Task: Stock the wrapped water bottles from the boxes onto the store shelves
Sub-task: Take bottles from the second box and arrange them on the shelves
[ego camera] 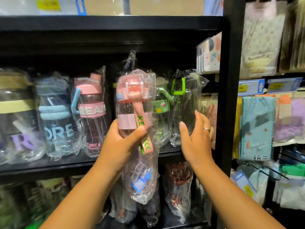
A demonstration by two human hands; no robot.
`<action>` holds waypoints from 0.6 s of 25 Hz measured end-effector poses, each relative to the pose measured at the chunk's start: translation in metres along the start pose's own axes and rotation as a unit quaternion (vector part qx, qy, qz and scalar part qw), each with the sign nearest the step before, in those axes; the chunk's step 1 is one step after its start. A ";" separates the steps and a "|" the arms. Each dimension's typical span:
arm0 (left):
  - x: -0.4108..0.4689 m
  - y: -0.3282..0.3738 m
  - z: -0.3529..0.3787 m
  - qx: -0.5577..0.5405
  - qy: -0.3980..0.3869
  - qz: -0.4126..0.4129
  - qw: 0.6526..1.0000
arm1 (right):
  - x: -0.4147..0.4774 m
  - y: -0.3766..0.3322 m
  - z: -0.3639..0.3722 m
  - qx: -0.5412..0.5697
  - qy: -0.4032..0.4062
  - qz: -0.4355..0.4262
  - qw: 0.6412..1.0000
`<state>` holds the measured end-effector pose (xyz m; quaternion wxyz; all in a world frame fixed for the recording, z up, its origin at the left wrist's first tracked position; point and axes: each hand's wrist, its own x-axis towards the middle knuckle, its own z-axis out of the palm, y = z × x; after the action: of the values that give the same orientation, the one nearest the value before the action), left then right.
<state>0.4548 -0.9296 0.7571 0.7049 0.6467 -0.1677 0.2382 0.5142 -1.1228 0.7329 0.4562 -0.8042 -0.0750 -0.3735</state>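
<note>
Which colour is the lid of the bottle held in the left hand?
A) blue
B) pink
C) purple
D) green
B: the left hand grips a wrapped bottle with a pink lid and strap, held up in front of the shelf.

Left hand (122, 142): bare forearm raised from lower left; fingers and thumb curled round a wrapped bottle (132, 109).
Right hand (196, 141): bare forearm raised; palm facing the left hand; fingers straight, slightly spread; ring (206, 129) on one finger.
</note>
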 end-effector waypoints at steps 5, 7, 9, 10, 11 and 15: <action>-0.002 0.015 -0.001 -0.001 0.015 0.021 1.000 | -0.053 -0.042 0.007 0.299 -0.257 -0.010 0.919; -0.002 0.020 -0.004 0.010 0.013 0.031 0.999 | -0.058 -0.047 0.019 0.327 -0.308 -0.010 0.893; -0.003 0.022 -0.009 0.022 0.008 0.038 0.999 | -0.057 -0.051 0.025 0.332 -0.323 -0.029 0.886; -0.003 0.022 -0.013 0.030 0.004 0.036 0.999 | -0.056 -0.053 0.029 0.329 -0.321 -0.037 0.887; -0.002 0.021 -0.016 0.035 -0.003 0.031 0.999 | -0.056 -0.056 0.031 0.328 -0.314 -0.035 0.890; 0.006 0.018 -0.032 -0.011 -0.078 -0.009 0.997 | -0.052 -0.068 0.042 0.318 -0.257 -0.033 0.912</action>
<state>0.4472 -0.8965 0.7720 0.6990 0.6569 -0.2192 0.1784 0.4686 -1.0393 0.7312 0.6398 -0.6821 -0.3312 -0.1251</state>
